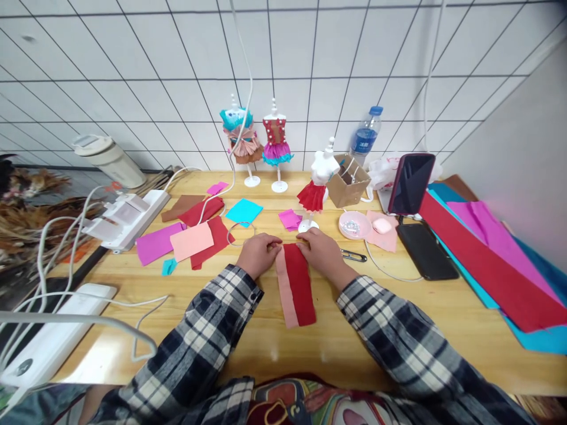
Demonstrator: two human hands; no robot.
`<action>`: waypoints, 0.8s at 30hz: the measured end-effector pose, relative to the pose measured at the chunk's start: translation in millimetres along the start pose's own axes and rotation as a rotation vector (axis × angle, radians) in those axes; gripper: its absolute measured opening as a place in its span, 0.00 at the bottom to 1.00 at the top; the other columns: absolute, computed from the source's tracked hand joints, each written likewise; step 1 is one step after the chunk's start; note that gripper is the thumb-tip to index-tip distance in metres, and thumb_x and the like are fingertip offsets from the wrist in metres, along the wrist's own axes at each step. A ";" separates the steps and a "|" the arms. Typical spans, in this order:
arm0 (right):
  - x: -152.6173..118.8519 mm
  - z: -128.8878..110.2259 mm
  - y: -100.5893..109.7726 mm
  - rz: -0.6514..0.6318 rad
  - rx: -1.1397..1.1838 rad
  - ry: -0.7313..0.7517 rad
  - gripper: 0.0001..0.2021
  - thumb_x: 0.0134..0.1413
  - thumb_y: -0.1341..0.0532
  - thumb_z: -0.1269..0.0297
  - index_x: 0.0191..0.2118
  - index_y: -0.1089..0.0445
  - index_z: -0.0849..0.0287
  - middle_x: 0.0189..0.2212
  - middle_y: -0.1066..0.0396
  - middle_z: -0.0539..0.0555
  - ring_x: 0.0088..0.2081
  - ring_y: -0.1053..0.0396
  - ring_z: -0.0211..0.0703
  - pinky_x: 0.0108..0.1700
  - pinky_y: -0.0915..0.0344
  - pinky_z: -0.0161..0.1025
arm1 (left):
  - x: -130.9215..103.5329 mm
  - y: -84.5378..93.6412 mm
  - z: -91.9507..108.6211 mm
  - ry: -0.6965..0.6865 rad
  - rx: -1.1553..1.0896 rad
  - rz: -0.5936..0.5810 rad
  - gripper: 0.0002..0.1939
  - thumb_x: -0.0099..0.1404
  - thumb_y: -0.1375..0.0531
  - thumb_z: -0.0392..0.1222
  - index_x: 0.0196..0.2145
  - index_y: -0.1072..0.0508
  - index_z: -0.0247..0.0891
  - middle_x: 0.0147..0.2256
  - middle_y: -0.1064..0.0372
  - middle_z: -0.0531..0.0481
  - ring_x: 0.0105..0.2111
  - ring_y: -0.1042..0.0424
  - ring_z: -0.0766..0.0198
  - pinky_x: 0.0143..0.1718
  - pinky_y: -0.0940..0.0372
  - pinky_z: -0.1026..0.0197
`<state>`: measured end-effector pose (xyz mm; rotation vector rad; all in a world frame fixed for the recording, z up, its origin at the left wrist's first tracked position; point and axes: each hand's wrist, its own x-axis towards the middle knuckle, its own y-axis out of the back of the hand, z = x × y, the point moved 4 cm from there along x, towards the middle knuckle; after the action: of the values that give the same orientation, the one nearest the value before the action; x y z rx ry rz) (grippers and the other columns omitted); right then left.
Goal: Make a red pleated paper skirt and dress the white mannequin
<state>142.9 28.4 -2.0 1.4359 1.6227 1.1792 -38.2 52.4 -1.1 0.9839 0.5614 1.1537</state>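
Note:
A red strip of crepe paper (299, 289) and a pale pink strip (286, 295) lie together on the table, the red overlapping the pink lengthwise. At their far left corner my left hand (259, 255) is closed, pinching the edge. My right hand (325, 252) pinches the far right corner, its thumb and fingertips pressed on the red. Just beyond my hands stands a small white dress form (325, 167) wearing a red pleated paper skirt (312, 196). Small scissors or snips (353, 255) lie beside my right hand, partly hidden by it.
Left lie loose paper pieces (192, 241), a power strip (135, 218) and cables. At the back stand two dressed forms (277, 139), a cardboard box (348, 182) and a bottle (367, 136). Right are a pink bead dish (355, 225), phones (427, 251) and long paper sheets (491, 265).

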 end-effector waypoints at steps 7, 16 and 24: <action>2.8 -0.9 -1.5 -0.016 0.017 0.043 0.08 0.62 0.43 0.61 0.43 0.27 0.51 0.44 0.30 0.52 0.40 0.30 0.41 0.36 0.38 0.36 | 0.0 -1.6 0.9 -0.026 0.006 0.001 0.08 0.59 0.40 0.40 0.34 0.21 0.40 0.36 0.24 0.47 0.40 0.28 0.57 0.43 0.35 0.57; 2.6 1.6 -4.2 -0.022 0.054 0.092 0.11 0.61 0.41 0.62 0.48 0.30 0.53 0.42 0.29 0.52 0.41 0.30 0.42 0.36 0.39 0.35 | -1.0 -0.4 0.5 -0.051 0.025 -0.012 0.10 0.62 0.41 0.41 0.38 0.20 0.40 0.35 0.23 0.47 0.37 0.26 0.58 0.42 0.35 0.57; 0.8 -4.1 1.1 -0.048 0.076 0.170 0.07 0.62 0.42 0.65 0.44 0.30 0.56 0.40 0.27 0.52 0.42 0.30 0.41 0.39 0.40 0.36 | -2.4 -0.4 2.0 -0.118 0.060 -0.015 0.08 0.61 0.41 0.38 0.35 0.21 0.39 0.36 0.23 0.47 0.38 0.27 0.58 0.43 0.35 0.56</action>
<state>139.4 28.4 0.5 1.3661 1.8251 1.2529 -37.2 49.4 -0.7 1.0902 0.5103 1.0630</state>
